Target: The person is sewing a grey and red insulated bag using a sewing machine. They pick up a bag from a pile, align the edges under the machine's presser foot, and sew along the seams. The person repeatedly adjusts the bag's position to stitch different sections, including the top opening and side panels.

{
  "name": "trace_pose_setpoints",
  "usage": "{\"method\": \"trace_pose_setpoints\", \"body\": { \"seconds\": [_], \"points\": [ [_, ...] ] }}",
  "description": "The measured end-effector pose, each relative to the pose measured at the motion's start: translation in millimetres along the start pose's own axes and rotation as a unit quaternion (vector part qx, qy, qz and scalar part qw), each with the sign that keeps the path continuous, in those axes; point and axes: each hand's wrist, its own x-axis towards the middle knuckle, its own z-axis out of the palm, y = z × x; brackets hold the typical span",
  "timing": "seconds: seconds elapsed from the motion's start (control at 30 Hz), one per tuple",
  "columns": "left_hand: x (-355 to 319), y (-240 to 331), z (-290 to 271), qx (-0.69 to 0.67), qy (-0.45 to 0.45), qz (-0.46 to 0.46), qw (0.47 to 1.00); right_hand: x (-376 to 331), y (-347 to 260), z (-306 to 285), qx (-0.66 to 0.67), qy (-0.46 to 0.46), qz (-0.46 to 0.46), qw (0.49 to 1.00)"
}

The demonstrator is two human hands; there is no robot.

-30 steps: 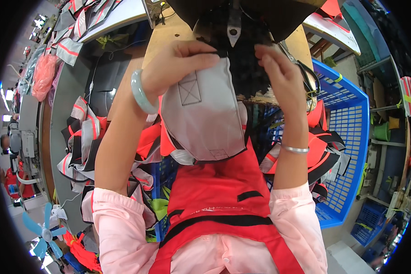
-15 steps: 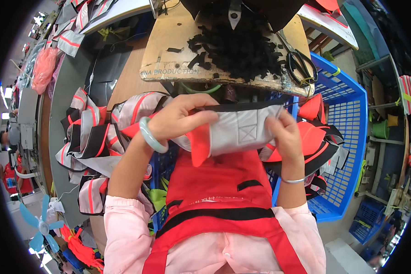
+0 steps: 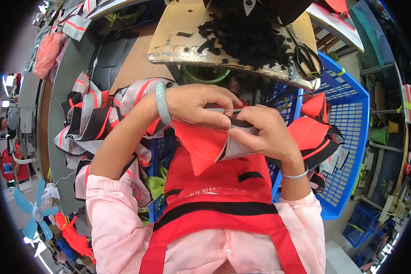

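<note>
Here both hands pinch one folded red-and-grey fabric piece [image 3: 214, 144] at picture centre: the left hand [image 3: 201, 105] clamps its top edge, the right hand [image 3: 265, 132] its right side. At two o'clock sits a blue basket [image 3: 351, 118]; at twelve, scissors [image 3: 308, 59] on the bench [image 3: 178, 41].

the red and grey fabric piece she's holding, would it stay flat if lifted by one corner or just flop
Probably flop: the red and grey fabric piece already folds and droops in a point below the left hand and right hand. It looks light, since fingertips alone pinch it. The grey part seems slightly firmer, holding a flatter panel.
</note>
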Motion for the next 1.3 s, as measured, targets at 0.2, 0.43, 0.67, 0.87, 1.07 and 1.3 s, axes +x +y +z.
{"method": "trace_pose_setpoints", "body": {
  "seconds": [0.2,0.43,0.67,0.87,1.07,1.3],
  "points": [
    [1.7,1.4,-22.9,-0.203,-0.02,-0.028,0.979,6.1,-18.7,-30.4,0.239,0.016,0.083,0.967],
    [17.4,22.1,-15.7,-0.327,-0.052,0.017,0.943,21.7,-27.8,-51.2,0.138,-0.02,-0.111,0.984],
    [-6.7,12.1,-22.5,-0.236,0.082,-0.017,0.968,12.3,-13.4,-53.0,0.165,0.069,0.015,0.984],
    [8.1,2.8,-40.7,-0.401,0.257,-0.142,0.868,53.1,8.7,-50.3,0.227,0.091,0.11,0.964],
    [28.9,-17.1,-54.3,-0.55,0.345,-0.132,0.749,87.9,27.4,-46.3,0.277,0.156,0.151,0.936],
    [35.9,-21.9,-67.4,-0.552,0.393,-0.215,0.703,108.7,37.8,-43.2,0.243,0.19,0.156,0.939]
  ]
}}
